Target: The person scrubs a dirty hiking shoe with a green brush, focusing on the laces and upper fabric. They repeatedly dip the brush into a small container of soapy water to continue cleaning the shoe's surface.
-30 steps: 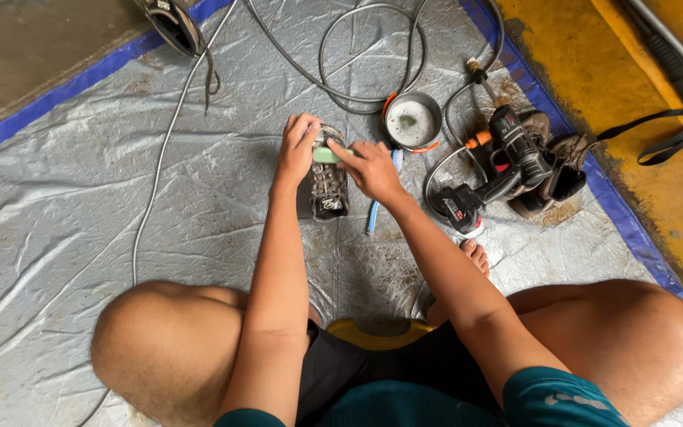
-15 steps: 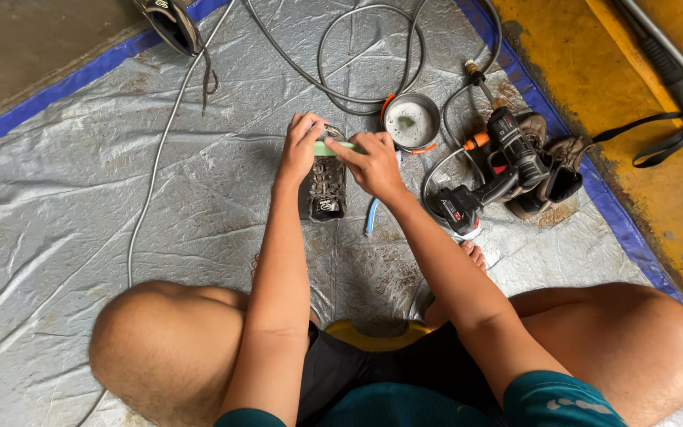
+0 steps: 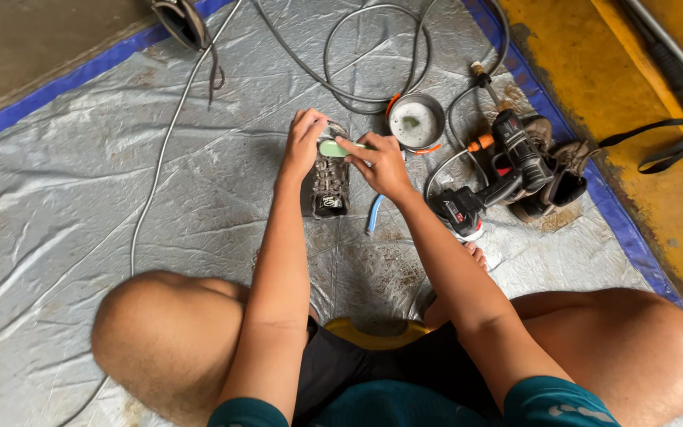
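Green brush pinched in the right hand, left hand gripping the muddy shoe — short, firm strokes would suit best.

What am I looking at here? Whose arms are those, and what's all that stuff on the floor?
The camera sits on a person's head and looks down, so you see their own arms and bare knees. They sit on a grey tarp with a blue edge. The left hand steadies a dirty shoe. The right hand holds a green brush at the top of the shoe. Nearby lie a small bowl of foamy water, a power drill, another shoe behind it, a blue stick, and a looping grey hose.
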